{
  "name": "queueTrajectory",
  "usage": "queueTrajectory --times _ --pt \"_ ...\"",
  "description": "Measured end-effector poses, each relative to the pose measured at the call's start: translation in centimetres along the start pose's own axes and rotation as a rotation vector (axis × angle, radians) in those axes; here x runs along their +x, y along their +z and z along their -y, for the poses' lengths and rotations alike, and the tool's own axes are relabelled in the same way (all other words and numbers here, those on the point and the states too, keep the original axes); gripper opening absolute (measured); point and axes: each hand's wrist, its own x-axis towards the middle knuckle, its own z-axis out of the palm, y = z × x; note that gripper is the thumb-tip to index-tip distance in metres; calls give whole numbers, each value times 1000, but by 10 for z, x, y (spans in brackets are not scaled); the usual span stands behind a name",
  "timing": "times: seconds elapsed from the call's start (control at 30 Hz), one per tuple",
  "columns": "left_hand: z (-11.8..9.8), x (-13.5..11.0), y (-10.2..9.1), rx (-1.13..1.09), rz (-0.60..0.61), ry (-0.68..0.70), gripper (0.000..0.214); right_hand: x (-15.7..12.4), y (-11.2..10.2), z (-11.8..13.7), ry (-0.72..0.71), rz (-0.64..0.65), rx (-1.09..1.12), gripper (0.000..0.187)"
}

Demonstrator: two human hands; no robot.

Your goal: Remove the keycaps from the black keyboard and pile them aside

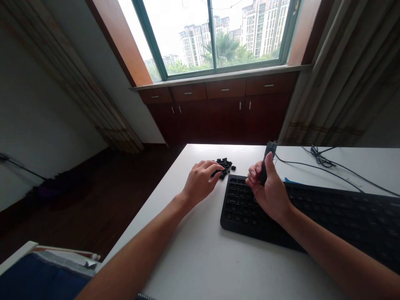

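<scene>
My left hand reaches over a pile of loose black keycaps on the white table. Its thumb and index fingertip are apart at the near side of the pile, and nothing shows between them. My right hand is closed around a small black brush, its grey end pointing up and away. A thin wire loop shows just below the curled fingers. Under this hand lies a black keyboard; its left end has bare key sockets without caps. My right wrist and forearm cover part of the keyboard.
A single keycap lies beside the pile. Black cables are bundled at the back right of the white table. Something blue peeks out behind the keyboard. A dark blue cloth item is at lower left.
</scene>
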Motion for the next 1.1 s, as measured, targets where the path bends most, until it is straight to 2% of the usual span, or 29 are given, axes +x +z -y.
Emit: queueTrajectory --times 0.4,0.63,0.83,0.97,1.1 --pt "3 0 1 -9 -33 -15 20 0 1 -1 -6 17 -7 53" --pt "-15 0 -3 -73 -25 56 14 0 3 10 -35 -3 -76 53" --pt "-45 -3 -6 -206 18 180 14 -3 -5 34 -237 -43 -430 60" --pt "-61 -6 -7 -267 73 229 15 -11 -19 43 -306 -65 -697 62" --pt "-68 -7 -7 -297 120 275 15 -22 -34 48 -309 -88 -831 56"
